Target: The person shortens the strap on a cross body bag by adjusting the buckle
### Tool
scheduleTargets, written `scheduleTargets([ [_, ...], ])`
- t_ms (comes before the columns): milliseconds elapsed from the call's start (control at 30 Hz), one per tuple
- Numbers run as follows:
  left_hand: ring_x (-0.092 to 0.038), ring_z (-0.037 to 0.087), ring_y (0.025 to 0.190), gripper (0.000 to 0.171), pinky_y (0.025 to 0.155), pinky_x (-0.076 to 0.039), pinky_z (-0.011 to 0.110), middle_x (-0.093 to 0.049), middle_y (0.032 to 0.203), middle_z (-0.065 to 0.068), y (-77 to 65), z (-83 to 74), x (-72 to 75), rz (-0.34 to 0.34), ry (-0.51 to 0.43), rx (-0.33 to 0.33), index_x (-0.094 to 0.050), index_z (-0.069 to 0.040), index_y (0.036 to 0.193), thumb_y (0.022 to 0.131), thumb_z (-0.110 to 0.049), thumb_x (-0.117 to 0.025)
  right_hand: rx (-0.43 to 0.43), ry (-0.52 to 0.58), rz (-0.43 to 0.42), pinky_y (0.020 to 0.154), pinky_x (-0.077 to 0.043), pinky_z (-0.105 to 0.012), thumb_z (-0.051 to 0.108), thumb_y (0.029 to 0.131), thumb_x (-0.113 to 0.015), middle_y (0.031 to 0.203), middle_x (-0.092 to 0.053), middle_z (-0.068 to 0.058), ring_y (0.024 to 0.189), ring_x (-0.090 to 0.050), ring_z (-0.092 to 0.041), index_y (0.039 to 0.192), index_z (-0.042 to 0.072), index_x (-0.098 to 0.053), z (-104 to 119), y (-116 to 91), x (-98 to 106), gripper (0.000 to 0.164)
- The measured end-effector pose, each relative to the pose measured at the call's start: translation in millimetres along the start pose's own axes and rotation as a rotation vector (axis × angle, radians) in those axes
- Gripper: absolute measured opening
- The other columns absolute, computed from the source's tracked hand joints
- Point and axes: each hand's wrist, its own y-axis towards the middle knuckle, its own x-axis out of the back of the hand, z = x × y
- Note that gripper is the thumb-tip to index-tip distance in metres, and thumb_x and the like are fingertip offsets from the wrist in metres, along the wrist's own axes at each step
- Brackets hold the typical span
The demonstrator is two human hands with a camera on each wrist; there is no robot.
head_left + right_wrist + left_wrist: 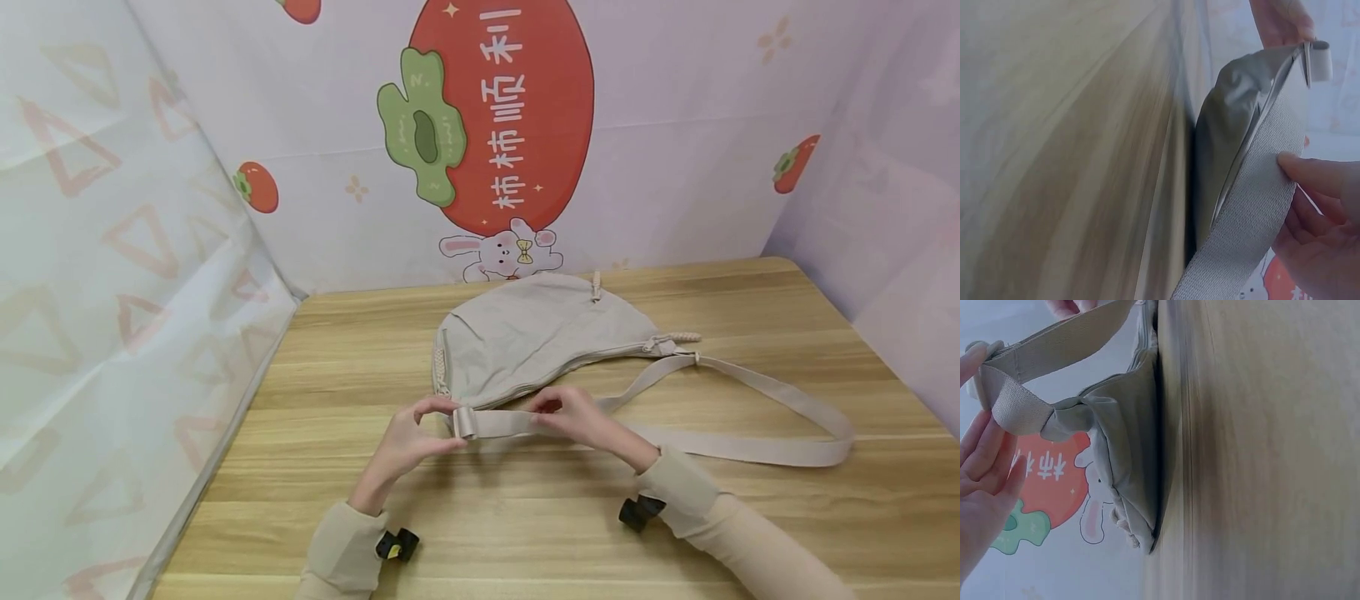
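Note:
A beige crescent-shaped shoulder bag (540,333) lies on the wooden table, its webbing strap (780,454) looping out to the right. My left hand (405,442) pinches the strap's buckle (464,422) between thumb and fingers at the bag's near left corner. In the left wrist view the strap (1066,347) passes through the buckle and folds around it. My right hand (573,421) pinches the strap a short way right of the buckle, thumb on one edge in the right wrist view. Between both hands the strap runs fairly straight, raised above the table.
The wooden table (315,500) meets a printed cloth backdrop (675,183) behind the bag. More cloth hangs at the left and right sides. Cord zipper pulls (678,337) stick out from the bag. Black wrist cameras (397,545) sit on both sleeves.

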Motion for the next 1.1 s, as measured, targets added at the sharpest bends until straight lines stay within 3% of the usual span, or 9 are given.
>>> scheduleTargets([
  [100,-0.054,0.015,0.099,0.038,0.095,-0.034,0.033,-0.063,0.097,0.013,-1.3,-10.8,2.4,-0.011,0.008,0.031,-0.064,0.002,0.092,0.058,0.002,-0.079,-0.003,-0.014,0.0,0.065,-0.048,-0.021,0.003,0.077,-0.066,0.078,-0.066,-0.006,0.072,-0.058,-0.008,0.084,0.0,-0.067,-5.0,-3.8,6.9,0.007],
  [200,-0.054,0.015,0.098,0.037,0.095,-0.033,0.033,-0.063,0.098,0.013,-1.9,-10.0,3.3,-0.024,0.005,0.057,-0.064,0.002,0.092,0.058,0.002,-0.079,-0.008,-0.022,-0.005,0.065,-0.048,-0.022,0.003,0.076,-0.066,0.078,-0.066,-0.007,0.072,-0.058,-0.008,0.083,0.0,-0.067,-9.7,-7.8,12.7,0.007],
  [500,-0.054,0.012,0.091,0.036,0.093,-0.035,0.036,-0.063,0.097,0.013,-2.5,-8.4,3.4,0.034,-0.017,0.034,-0.061,0.002,0.093,0.06,0.002,-0.077,0.04,-0.02,0.025,0.066,-0.049,-0.023,0.0,0.076,-0.066,0.081,-0.065,-0.009,0.074,-0.058,-0.011,0.084,-0.001,-0.066,-13.8,-12.1,18.7,0.008],
  [833,-0.054,0.019,0.087,0.038,0.086,-0.04,0.038,-0.062,0.09,0.013,-4.7,-14.5,9.1,0.147,0.083,-0.054,-0.057,0.005,0.093,0.06,0.007,-0.075,0.092,-0.284,0.162,0.078,-0.046,-0.037,0.008,0.075,-0.069,0.104,-0.057,-0.012,0.094,-0.055,-0.026,0.107,-0.002,-0.059,-22.5,-19.9,33.1,0.035],
  [967,-0.055,0.023,0.089,0.039,0.087,-0.039,0.037,-0.06,0.091,0.013,-3.7,-15.5,11.4,0.205,0.11,-0.041,-0.054,0.006,0.095,0.061,0.01,-0.073,0.051,-0.359,0.23,0.077,-0.045,-0.037,0.01,0.074,-0.071,0.106,-0.056,-0.014,0.095,-0.054,-0.027,0.11,-0.004,-0.056,-32.0,-24.0,47.2,0.042],
  [1100,-0.054,0.026,0.092,0.04,0.089,-0.036,0.043,-0.06,0.092,0.012,-1.9,-1.4,14.6,0.259,0.131,0.005,-0.052,0.004,0.098,0.063,0.009,-0.072,0.025,-0.396,0.289,0.074,-0.045,-0.036,0.012,0.072,-0.072,0.102,-0.058,-0.014,0.091,-0.054,-0.027,0.11,-0.005,-0.056,-41.7,-28.6,62.6,0.044],
])
